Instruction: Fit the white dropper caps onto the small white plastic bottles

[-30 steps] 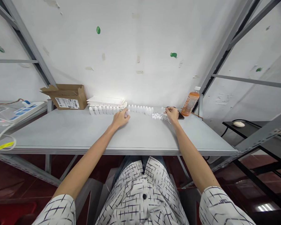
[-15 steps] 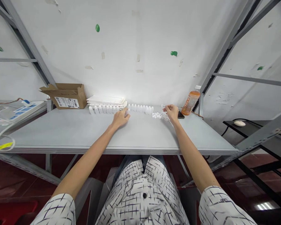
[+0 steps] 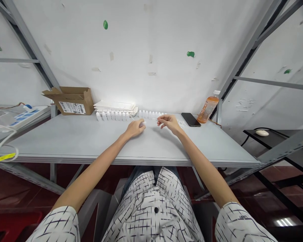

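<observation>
My left hand (image 3: 134, 129) is closed round a small white bottle (image 3: 143, 123), of which only the top end shows past the fingers. Just to the right, my right hand (image 3: 169, 123) pinches a thin white string (image 3: 154, 119) between thumb and fingertips, its end pointing at the bottle. A small gap separates the two hands. Behind them stands a row of small white bottles (image 3: 148, 114), partly covered by my right hand. Another row of white bottles (image 3: 112, 116) is to the left. A loose pile of white strings (image 3: 181, 123) lies partly hidden behind my right hand.
White sheets (image 3: 115, 106) are stacked behind the left row. An opened cardboard box (image 3: 74, 102) stands at the back left, near a power strip (image 3: 27, 117). On the right are a black phone (image 3: 191, 119) and an orange drink bottle (image 3: 208, 107). Metal posts flank the grey table (image 3: 151, 144).
My right hand has moved left from the string pile with a string, uncovering the phone. My left hand has come slightly right and nearer, away from the rows, with a bottle in it.
</observation>
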Motion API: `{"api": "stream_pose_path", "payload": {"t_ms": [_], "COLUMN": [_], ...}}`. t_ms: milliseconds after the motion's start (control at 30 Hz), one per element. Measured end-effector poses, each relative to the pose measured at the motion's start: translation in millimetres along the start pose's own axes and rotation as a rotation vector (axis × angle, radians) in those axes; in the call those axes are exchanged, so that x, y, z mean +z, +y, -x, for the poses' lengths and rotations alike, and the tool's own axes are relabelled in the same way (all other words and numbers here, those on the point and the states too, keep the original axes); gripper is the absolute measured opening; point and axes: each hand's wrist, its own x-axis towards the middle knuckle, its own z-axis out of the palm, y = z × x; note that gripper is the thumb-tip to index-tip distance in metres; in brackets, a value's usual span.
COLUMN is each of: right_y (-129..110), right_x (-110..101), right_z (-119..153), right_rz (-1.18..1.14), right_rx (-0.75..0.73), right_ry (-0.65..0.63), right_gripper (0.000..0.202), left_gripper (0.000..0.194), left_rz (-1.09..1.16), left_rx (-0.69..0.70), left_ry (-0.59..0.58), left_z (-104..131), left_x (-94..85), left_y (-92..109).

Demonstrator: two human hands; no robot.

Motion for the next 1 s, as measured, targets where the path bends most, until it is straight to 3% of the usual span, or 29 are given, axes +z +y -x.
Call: {"api": "stream_pose_path", "payload": {"t_ms": [367,733,1000], "right_y": [1.2,8.5,11.2], "right_x": [13.3,20.2,21.7], "right_z": [4.8,3.6,3.0], "right_rz": [0.046,0.072,0.126], "right_rx": [0.040,0.080,0.086], "right_ry": [-0.134,-0.174,-0.169], "right_gripper": [0.026,0.018,0.012], "left_gripper": [0.024,0.031,0.043], "left_rz": [-0.095,-0.166,-0.083], "left_rx": [0.040,0.101,0.144], "left_ry": [-0.070,-0.108,-0.099], "left_z": [2.8,5.7,8.7], "left_x": [-0.3,1.9,1.2], "left_y": [5.9,9.9,16.8]}}
